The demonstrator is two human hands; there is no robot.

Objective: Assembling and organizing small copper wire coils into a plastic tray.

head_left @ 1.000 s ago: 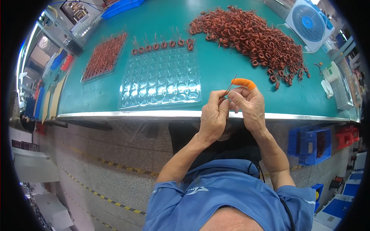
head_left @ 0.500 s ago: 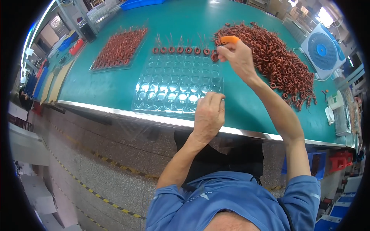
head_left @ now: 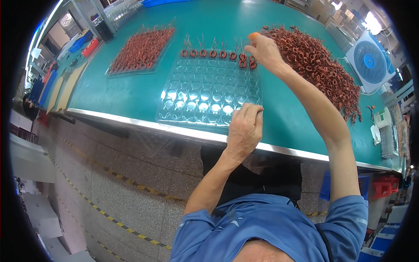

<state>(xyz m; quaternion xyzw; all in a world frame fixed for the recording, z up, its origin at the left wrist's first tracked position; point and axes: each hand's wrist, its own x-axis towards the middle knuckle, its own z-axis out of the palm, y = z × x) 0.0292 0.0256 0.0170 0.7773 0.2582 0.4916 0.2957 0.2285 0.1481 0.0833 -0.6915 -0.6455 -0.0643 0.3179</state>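
A clear plastic tray [head_left: 192, 91] with round pockets lies at the table's front edge. Small copper-wound ring coils [head_left: 212, 54] stand along its far row, their thin wire leads pointing up and away. Two more ring coils [head_left: 247, 64] sit in the second row at the right end. My left hand [head_left: 245, 129] is closed over the tray's near right corner. Over the far right corner, my right hand [head_left: 265, 51] has its fingers drawn together beside the leads of the end coils. An orange cover [head_left: 253, 36] is on one of its fingers. What lies between those fingertips is hidden.
A large heap of loose ring coils [head_left: 312, 65] spreads over the green table [head_left: 131, 94] at the right. Farther left stands a second tray filled with coils [head_left: 142, 50]. A blue-and-white fan [head_left: 368, 61] is beyond the heap, a blue tray [head_left: 163, 2] at the far edge.
My right hand has moved slightly up and away from the coil it held, and two coils now show in the tray's second row. My left hand stays on the corner; the whole view has shifted slightly.
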